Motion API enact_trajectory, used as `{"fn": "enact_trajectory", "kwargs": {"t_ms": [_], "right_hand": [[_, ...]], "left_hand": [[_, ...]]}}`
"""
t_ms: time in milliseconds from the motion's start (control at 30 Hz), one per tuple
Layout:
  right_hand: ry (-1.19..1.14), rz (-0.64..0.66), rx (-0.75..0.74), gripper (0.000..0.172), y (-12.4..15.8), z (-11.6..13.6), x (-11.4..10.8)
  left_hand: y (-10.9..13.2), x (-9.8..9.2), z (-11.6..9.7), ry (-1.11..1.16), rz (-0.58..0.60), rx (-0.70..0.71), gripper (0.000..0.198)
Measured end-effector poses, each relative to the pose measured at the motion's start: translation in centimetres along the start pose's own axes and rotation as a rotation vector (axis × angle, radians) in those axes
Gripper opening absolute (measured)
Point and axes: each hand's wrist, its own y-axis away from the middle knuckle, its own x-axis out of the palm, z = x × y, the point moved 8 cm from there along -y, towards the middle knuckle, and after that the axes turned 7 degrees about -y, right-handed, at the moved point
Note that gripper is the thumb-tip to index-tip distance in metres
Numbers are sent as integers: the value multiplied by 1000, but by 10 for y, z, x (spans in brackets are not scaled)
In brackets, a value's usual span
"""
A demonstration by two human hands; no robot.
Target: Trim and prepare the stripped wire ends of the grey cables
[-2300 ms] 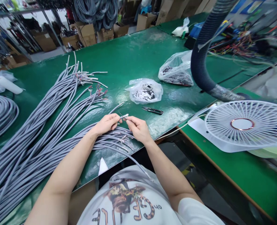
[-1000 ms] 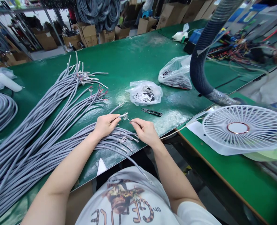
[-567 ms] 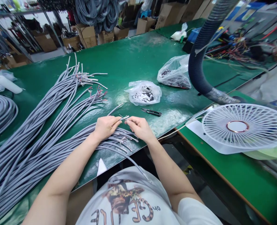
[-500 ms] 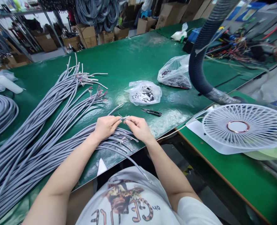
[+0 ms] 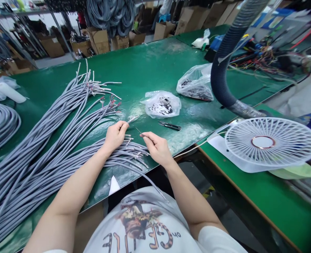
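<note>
While the left hand [image 5: 115, 136] curls, the right [image 5: 157, 147] pinches a pick [image 5: 138, 131].

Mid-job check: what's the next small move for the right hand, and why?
Probably bring the thin wire pinched in the right hand across to the grey cable end just beyond the left hand, since a visible gap separates them.

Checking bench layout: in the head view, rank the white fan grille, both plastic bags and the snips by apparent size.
White fan grille, largest; farther plastic bag and nearer plastic bag, too alike to rank; snips, smallest.
</note>
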Motion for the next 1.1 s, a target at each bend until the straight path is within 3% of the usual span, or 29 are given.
{"fn": "enact_trajectory", "kwargs": {"t_ms": [367, 1100], "right_hand": [[18, 4, 22, 27, -15, -12, 16], [-189, 7, 101, 30, -23, -33, 24]], "left_hand": [[-2, 5, -2, 7, 136, 14, 38], [2, 9, -8, -103, 154, 41, 36]]}}
